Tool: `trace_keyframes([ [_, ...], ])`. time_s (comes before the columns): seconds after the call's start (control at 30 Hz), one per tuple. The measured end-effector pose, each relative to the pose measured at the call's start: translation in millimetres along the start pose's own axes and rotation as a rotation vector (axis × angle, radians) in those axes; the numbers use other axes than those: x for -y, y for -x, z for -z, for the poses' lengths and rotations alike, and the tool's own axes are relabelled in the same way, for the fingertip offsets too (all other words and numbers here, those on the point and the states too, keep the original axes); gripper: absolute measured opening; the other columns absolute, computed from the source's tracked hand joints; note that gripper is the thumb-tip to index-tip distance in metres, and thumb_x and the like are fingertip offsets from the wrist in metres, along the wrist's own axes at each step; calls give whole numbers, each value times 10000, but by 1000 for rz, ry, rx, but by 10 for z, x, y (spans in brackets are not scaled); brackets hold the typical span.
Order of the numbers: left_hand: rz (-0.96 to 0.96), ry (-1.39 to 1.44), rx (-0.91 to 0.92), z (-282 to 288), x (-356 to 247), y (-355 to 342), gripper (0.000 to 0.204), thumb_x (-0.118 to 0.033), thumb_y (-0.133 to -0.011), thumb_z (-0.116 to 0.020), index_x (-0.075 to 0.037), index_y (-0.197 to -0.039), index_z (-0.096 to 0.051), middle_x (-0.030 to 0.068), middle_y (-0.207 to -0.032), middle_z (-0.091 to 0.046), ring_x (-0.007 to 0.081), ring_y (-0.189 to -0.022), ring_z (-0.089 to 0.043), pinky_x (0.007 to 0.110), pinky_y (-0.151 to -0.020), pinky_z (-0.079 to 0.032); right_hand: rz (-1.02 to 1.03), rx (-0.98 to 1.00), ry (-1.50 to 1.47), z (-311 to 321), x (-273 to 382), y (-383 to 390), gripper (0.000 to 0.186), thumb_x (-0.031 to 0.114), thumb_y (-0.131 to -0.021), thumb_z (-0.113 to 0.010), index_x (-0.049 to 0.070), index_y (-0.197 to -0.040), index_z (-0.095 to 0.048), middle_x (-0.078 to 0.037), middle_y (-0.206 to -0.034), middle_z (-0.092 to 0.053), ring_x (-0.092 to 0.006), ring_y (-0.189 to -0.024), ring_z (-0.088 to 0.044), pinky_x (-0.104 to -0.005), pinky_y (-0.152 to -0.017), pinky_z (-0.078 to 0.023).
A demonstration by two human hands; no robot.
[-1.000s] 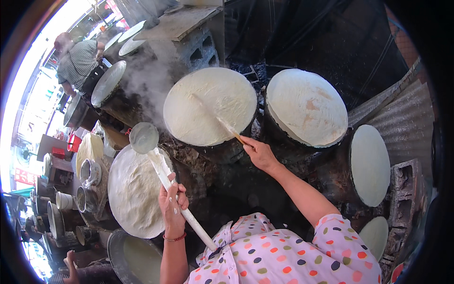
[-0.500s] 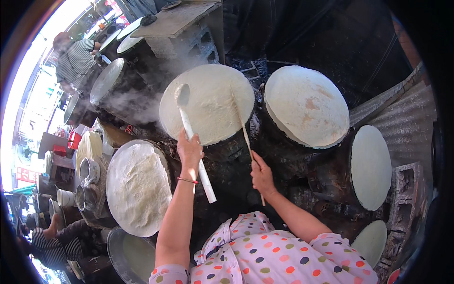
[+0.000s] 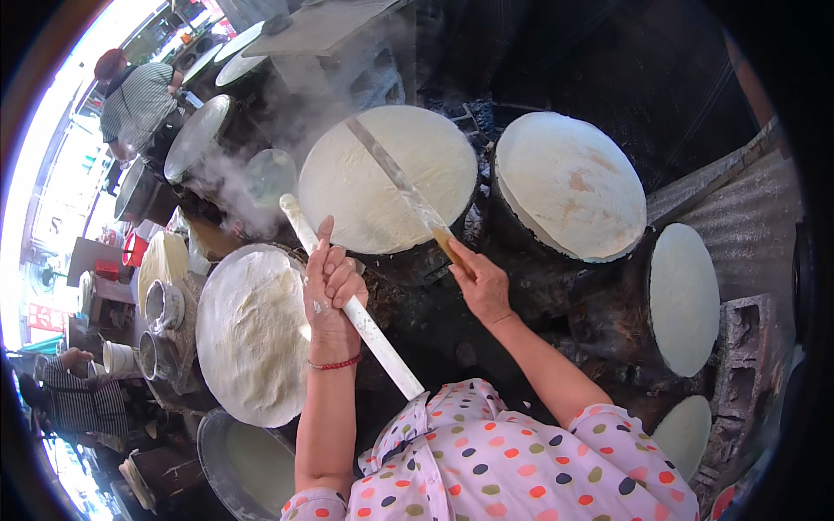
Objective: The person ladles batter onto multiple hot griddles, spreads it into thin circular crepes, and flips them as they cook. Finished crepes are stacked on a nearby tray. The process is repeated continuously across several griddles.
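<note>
My left hand (image 3: 333,282) is closed around the white handle of a ladle (image 3: 378,339); its pale round bowl shows dimly through steam at the upper end, left of the middle griddle. In my right hand (image 3: 482,282) is a long, flat spatula (image 3: 389,167) with a wooden grip. Its blade lies across the thin cream-coloured pancake (image 3: 356,204) covering the round griddle in front of me. I cannot tell whether the blade touches it. A pale pancake (image 3: 569,187) with brown patches lies on the griddle to the right. Left of my left forearm is a wrinkled round pancake (image 3: 252,339).
More round pale surfaces on drums stand at right (image 3: 685,300) and lower right (image 3: 684,438). A basin of pale liquid (image 3: 252,460) sits at lower left. Steam rises around the far-left griddle (image 3: 198,139). A person in stripes (image 3: 139,104) works beyond it. Concrete blocks (image 3: 743,382) line the right side.
The ladle's bowl has moved left, off the middle griddle. My right hand has turned the spatula, so its broad blade now slants up and left over the pancake.
</note>
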State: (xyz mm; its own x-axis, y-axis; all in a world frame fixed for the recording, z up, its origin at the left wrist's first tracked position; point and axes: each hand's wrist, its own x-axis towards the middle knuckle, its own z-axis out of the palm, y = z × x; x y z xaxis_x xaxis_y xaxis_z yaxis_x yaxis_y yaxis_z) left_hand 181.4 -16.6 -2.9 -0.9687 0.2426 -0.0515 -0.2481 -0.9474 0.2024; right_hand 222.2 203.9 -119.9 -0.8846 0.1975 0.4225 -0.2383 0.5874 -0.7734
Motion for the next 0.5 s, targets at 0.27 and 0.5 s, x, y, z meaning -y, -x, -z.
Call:
trace_keyframes([
  [0.27, 41, 186, 254, -308, -55, 614, 475, -98, -1010, -318, -10, -1462, -205, 1, -664, -324, 53, -402, -332, 209, -304, -367, -459, 97, 49, -382, 87, -405, 399, 151, -865, -603, 84, -1256, -567, -188, -1109, -641, -325, -1020, -624, -375, -876, -489],
  [0.5, -140, 272, 96, -92, -775, 1362, 446, -82, -1004, -332, 16, -1433, -257, 2, -690, -319, 46, -425, -308, 201, -290, -333, -289, 183, -269, -684, 459, 102, 379, 153, -903, -580, 70, -1273, -565, -129, -1155, -661, -167, -1016, -641, -282, -875, -478],
])
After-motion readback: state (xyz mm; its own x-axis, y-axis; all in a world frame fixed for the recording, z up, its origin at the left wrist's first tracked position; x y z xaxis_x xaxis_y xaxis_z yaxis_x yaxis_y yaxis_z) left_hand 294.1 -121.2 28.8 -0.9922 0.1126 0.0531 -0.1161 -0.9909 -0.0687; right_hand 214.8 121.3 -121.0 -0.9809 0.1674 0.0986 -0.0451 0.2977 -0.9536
